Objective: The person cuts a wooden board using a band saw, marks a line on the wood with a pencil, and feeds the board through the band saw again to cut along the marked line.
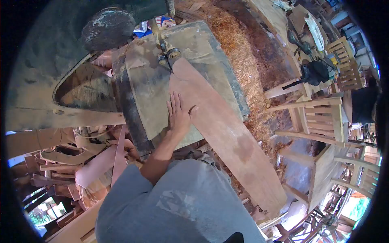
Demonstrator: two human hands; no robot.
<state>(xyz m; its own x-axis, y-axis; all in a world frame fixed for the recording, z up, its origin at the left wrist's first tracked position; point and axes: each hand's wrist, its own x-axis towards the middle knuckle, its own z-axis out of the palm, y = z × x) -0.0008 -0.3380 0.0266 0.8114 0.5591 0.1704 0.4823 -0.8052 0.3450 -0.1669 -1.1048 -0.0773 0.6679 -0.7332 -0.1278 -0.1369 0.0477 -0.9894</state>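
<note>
Machine: A worn, dark frame (44, 93), apparently a bandsaw's, looms to the left of a worker's left hand (178, 117).
Shirt: Grey cloth (178, 198) fills the foreground, close behind the hand.
Table: A scuffed worktable (150, 93) stretches beneath and ahead of the hand.
Board: A long, tapered board (225, 129) lies aslant, its narrow tip ahead of the fingertips, its broad end reaching back past the hand and off the table.
Left hand: Palm down at the board's left edge, fingers extended and slightly parted, thumb out to the right, pinching nothing.
Guide wheels: Metal rollers (174, 53) stand beyond the fingertips, by the board's tip.
Steady work: Sound handling likely means flat, even pressure, the overhanging end supported level, and fingers well clear of the rollers, where a blade probably runs.
Out of sight: The right hand does not show, so its state cannot be told; any blade ahead is too fine to make out, and lens darkness cuts off the surroundings.
</note>
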